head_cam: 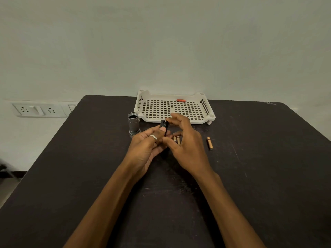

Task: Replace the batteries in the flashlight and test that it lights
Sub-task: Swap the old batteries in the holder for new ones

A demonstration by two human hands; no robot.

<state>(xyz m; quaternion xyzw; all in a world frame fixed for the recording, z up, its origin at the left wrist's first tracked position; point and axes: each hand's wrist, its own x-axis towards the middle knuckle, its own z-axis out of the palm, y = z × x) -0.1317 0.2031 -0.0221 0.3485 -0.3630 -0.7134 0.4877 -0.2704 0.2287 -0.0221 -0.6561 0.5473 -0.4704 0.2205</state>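
Your left hand (146, 145) has its grip closed round the black battery carrier (164, 125), long axis toward 12 o'clock. Your right hand (186, 145) touches its far end; pinching or not, unclear. Two gold batteries (176, 139) lie on the bench (89, 158) at its 5 o'clock, nearer your right.

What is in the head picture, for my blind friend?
The left hand and right hand hold a black battery holder over a dark table. A flashlight tube stands beside a white tray holding one red battery; gold batteries lie nearby.
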